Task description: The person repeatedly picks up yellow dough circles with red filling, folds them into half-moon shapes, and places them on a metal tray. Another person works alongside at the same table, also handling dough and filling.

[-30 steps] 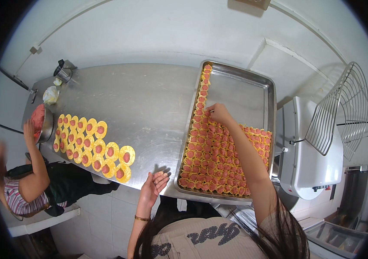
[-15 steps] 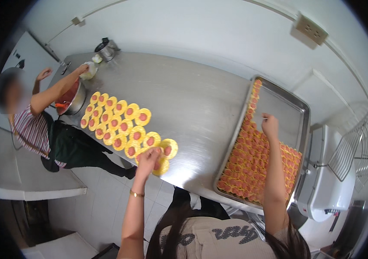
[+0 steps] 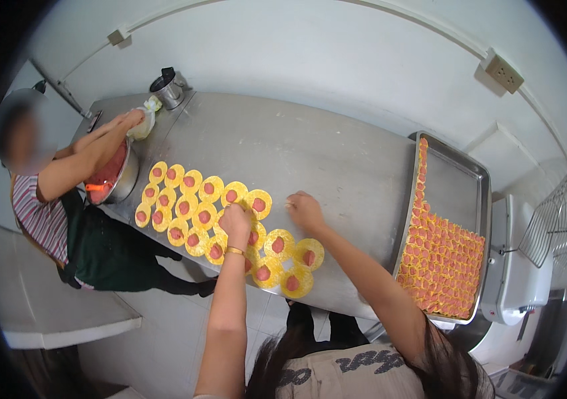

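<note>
Rows of round yellow dough wrappers (image 3: 211, 189), each with a dab of pink filling, lie on the steel table's left half. Among them, my left hand (image 3: 235, 225) reaches down with its fingers drawn together at a wrapper's edge; what they grip is hidden. My right hand (image 3: 306, 211) hovers just right of the rows, its fingers closed toward a pinch, with a tiny pale spot at the tips that I cannot make out. To the right, a metal tray (image 3: 408, 223) holds tightly packed filled dumplings (image 3: 444, 263), with bare metal showing at its far part.
A co-worker (image 3: 44, 199) at the left end holds a pale bag (image 3: 142, 125) beside a steel bowl (image 3: 128, 174) of pink filling. A metal jug (image 3: 171, 96) stands by the wall. Past the tray are a white appliance (image 3: 511, 266) and a wire rack (image 3: 558, 216).
My right hand has come left from over the tray to beside the wrappers. My left hand has moved farther into the rows. The co-worker's hands have come together at the bag. The view has shifted.
</note>
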Demonstrator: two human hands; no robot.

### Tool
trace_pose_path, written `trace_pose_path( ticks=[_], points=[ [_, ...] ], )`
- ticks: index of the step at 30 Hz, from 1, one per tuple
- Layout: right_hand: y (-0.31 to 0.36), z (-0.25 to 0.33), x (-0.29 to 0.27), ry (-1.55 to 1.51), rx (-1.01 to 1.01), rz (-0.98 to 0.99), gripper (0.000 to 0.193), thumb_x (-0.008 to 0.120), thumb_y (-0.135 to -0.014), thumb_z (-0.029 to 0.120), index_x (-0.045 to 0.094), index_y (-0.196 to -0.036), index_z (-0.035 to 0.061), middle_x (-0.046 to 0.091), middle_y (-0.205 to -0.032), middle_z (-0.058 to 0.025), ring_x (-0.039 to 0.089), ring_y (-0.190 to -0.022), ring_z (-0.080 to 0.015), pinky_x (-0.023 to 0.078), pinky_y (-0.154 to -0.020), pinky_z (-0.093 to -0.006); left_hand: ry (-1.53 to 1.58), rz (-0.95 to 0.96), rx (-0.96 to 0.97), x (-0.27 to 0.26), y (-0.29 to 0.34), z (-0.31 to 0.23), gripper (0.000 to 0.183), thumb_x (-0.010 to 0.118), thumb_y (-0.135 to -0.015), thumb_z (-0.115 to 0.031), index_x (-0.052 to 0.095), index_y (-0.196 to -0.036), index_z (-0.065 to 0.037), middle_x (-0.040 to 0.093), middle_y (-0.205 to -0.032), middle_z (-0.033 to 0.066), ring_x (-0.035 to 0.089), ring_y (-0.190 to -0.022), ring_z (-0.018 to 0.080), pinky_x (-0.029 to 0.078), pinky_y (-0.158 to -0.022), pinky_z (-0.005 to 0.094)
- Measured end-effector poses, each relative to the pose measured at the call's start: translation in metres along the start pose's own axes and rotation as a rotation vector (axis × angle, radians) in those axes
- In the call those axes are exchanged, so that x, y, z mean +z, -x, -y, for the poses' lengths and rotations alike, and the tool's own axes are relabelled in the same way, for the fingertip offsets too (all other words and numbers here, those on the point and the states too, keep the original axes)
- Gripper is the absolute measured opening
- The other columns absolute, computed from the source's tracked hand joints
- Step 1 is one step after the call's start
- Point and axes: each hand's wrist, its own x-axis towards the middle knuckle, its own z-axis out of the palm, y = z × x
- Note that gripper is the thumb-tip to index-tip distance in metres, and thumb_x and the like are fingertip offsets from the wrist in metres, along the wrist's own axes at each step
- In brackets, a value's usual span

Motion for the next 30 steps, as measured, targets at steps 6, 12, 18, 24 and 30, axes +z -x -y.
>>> trace_pose_path(
  ticks=[6,12,18,24,30],
  points=[
    [-0.016,0.026,0.060,0.064,0.037,-0.088,0.022,0.064,-0.074,0.014,0.066,-0.093,0.0025,0.062,-0.098,-0.0149,0.058,-0.095,-0.0336,0.049,-0.080,-0.0421,0.086,-0.121,0.221,0.008,0.001,0.005,0.013,0.065,-0.075,-0.014,0.063,-0.077,-0.002,0.065,-0.078,0.0179,0.064,-0.072,0.0358,0.050,-0.064,0.0442],
    [0.003,0.016,0.015,-0.384,0.301,-0.134,0.018,0.066,-0.072,0.011,0.063,-0.086,-0.0007,0.064,-0.090,-0.0125,0.062,-0.080,-0.0217,0.050,-0.072,-0.0339,0.564,0.028,0.375,0.012,0.015,-0.013,0.011,0.067,-0.072,-0.003,0.056,-0.074,0.000,0.061,-0.065,0.0138,0.065,-0.068,0.0246,0.051,-0.061,0.0338],
    [0.099,-0.022,-0.058,-0.806,0.397,-0.487,0.025,0.067,-0.072,0.007,0.059,-0.094,-0.0014,0.065,-0.084,-0.0086,0.060,-0.073,-0.0124,0.049,-0.065,-0.0270,1.018,0.355,0.431,0.042,0.093,-0.075,0.048,0.068,-0.076,-0.002,0.044,-0.118,0.000,0.064,-0.090,0.0117,0.066,-0.079,0.0184,0.053,-0.070,0.0281],
    [0.204,-0.036,-0.052,-0.879,0.700,-0.646,0.033,0.058,-0.078,-0.002,0.056,-0.112,-0.0029,0.066,-0.094,-0.0096,0.062,-0.084,-0.0133,0.049,-0.074,-0.0260,0.723,0.678,0.438,0.073,0.169,-0.091,0.040,0.065,-0.079,-0.003,0.053,-0.117,0.002,0.066,-0.092,0.0125,0.067,-0.081,0.0184,0.053,-0.072,0.0273],
    [0.240,-0.037,-0.041,-1.090,0.735,-0.736,0.029,0.051,-0.085,-0.006,0.056,-0.114,-0.0042,0.065,-0.099,-0.0069,0.061,-0.089,-0.0129,0.047,-0.078,-0.0237,0.983,0.870,0.182,0.096,0.189,-0.069,0.032,0.056,-0.084,0.002,0.058,-0.116,0.004,0.067,-0.095,0.0121,0.066,-0.082,0.0158,0.053,-0.073,0.0253]
  ],
)
